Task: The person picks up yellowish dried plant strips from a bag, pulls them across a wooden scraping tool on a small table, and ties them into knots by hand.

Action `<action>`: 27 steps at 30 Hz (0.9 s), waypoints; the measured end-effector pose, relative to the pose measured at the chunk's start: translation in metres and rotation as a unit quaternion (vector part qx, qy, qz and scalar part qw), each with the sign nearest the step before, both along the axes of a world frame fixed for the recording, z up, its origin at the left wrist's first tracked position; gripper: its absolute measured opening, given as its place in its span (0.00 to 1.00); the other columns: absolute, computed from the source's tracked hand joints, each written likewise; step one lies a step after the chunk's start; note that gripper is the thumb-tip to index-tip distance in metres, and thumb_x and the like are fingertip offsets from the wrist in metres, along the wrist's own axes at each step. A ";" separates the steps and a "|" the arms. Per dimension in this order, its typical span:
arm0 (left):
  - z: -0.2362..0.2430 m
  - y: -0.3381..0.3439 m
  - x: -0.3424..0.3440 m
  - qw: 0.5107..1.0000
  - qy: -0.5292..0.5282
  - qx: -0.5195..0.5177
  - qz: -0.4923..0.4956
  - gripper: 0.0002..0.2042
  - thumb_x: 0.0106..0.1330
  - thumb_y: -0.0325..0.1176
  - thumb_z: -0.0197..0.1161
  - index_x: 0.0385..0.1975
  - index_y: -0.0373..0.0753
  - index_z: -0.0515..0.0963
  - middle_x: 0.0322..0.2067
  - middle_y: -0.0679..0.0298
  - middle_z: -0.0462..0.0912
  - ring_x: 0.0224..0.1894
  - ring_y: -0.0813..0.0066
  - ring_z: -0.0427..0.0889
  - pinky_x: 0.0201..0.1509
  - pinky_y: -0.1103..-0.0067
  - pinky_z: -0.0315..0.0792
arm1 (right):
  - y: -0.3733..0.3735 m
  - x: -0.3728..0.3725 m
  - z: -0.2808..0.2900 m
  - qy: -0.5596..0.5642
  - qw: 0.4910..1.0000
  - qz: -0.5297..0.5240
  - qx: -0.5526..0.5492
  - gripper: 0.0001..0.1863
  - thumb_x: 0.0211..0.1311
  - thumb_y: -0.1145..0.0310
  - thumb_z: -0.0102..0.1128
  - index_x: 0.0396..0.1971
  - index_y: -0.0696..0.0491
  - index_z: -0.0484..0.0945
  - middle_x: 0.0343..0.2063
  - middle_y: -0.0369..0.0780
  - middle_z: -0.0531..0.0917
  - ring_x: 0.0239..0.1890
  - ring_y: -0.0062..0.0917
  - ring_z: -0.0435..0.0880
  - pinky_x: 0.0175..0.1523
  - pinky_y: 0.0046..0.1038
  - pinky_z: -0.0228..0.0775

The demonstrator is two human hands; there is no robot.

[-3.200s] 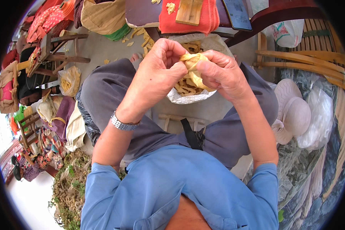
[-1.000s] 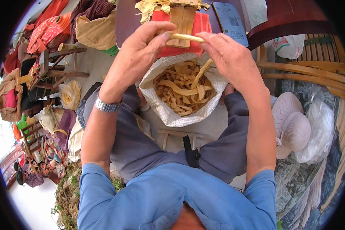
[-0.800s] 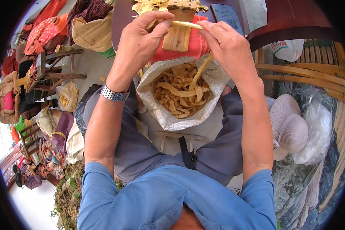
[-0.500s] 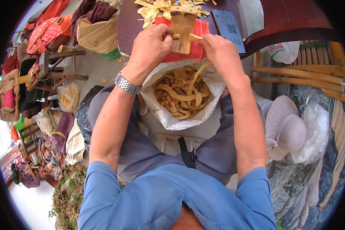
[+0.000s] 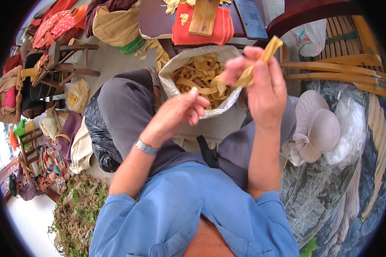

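Observation:
My right hand [image 5: 265, 81] grips a crumpled yellow fibrous strip [image 5: 268, 53], held up at a slant over the right side of a white woven sack [image 5: 170, 79], which is full of tan curled strips [image 5: 193, 73]. My left hand [image 5: 182, 111], lower and toward the left, has loosely curved fingers apart and nothing visible in it; it is slightly blurred. Beyond the sack, a two-piece wooden block [image 5: 201, 23] lies on a folded red cloth [image 5: 182, 32] on a dark board [image 5: 152, 23], with pale yellow scraps and a phone [image 5: 250, 17] beside it.
At left are wooden stools [image 5: 75, 68], piled clothes and bags [image 5: 70, 130], a black plastic bag [image 5: 101, 137] and a heap of dried plants [image 5: 75, 201]. At right are bamboo slats [image 5: 330, 68], a pale brimmed hat [image 5: 319, 126] and clear plastic sheeting [image 5: 309, 197].
Both hands have left the wooden block and come down toward me, separating. The left hand has released the strip and opened; the right now raises a yellow strip over the sack.

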State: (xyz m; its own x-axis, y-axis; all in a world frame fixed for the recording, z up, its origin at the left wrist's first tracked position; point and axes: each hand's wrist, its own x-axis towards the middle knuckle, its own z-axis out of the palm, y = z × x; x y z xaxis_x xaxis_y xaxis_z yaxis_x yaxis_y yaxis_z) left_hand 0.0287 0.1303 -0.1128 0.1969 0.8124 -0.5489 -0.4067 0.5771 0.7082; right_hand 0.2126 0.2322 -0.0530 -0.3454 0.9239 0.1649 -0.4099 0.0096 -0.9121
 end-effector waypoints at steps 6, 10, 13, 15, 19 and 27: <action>0.035 -0.026 0.037 0.971 -0.208 -0.112 -0.039 0.33 0.76 0.62 0.39 0.49 0.32 0.75 0.30 0.58 0.82 0.12 0.68 0.76 0.16 0.74 0.74 | -0.107 0.018 0.021 -0.131 0.969 0.209 -0.029 0.24 0.78 0.62 0.47 0.63 0.62 0.63 0.31 0.38 0.82 0.26 0.19 0.78 0.37 0.22 0.72; 0.060 -0.024 0.042 0.985 -0.170 -0.031 0.017 0.24 0.78 0.48 0.48 0.54 0.30 0.72 0.31 0.61 0.82 0.29 0.76 0.81 0.35 0.81 0.77 | -0.123 0.020 0.013 -0.120 0.964 0.134 0.196 0.19 0.72 0.68 0.57 0.57 0.61 0.68 0.33 0.43 0.84 0.31 0.28 0.83 0.38 0.28 0.75; 0.083 -0.024 0.042 0.979 -0.195 0.001 0.055 0.22 0.79 0.45 0.49 0.56 0.30 0.72 0.32 0.62 0.82 0.32 0.79 0.80 0.38 0.83 0.76 | -0.111 0.026 0.024 -0.110 0.951 0.133 0.258 0.22 0.63 0.73 0.66 0.56 0.59 0.71 0.41 0.45 0.85 0.42 0.39 0.86 0.46 0.35 0.77; 0.090 -0.022 0.040 0.970 -0.224 -0.010 0.096 0.22 0.79 0.45 0.48 0.56 0.30 0.72 0.32 0.62 0.82 0.29 0.79 0.79 0.35 0.83 0.75 | -0.106 0.025 0.037 -0.087 0.946 0.079 0.303 0.22 0.62 0.73 0.67 0.55 0.59 0.73 0.46 0.48 0.84 0.46 0.41 0.86 0.49 0.37 0.77; 0.091 -0.028 0.039 0.951 -0.287 0.024 0.114 0.23 0.79 0.47 0.47 0.60 0.31 0.68 0.35 0.65 0.82 0.37 0.81 0.81 0.41 0.83 0.76 | -0.099 0.027 0.040 -0.155 0.929 -0.018 0.335 0.19 0.54 0.73 0.70 0.48 0.56 0.82 0.47 0.46 0.85 0.48 0.36 0.85 0.51 0.35 0.76; 0.079 -0.030 0.032 0.985 -0.145 0.033 0.088 0.11 0.76 0.34 0.56 0.49 0.34 0.77 0.34 0.69 0.80 0.34 0.86 0.76 0.41 0.84 0.74 | -0.108 0.020 0.028 -0.219 0.872 0.005 0.438 0.13 0.48 0.70 0.71 0.37 0.47 0.87 0.32 0.32 0.87 0.39 0.26 0.86 0.44 0.28 0.73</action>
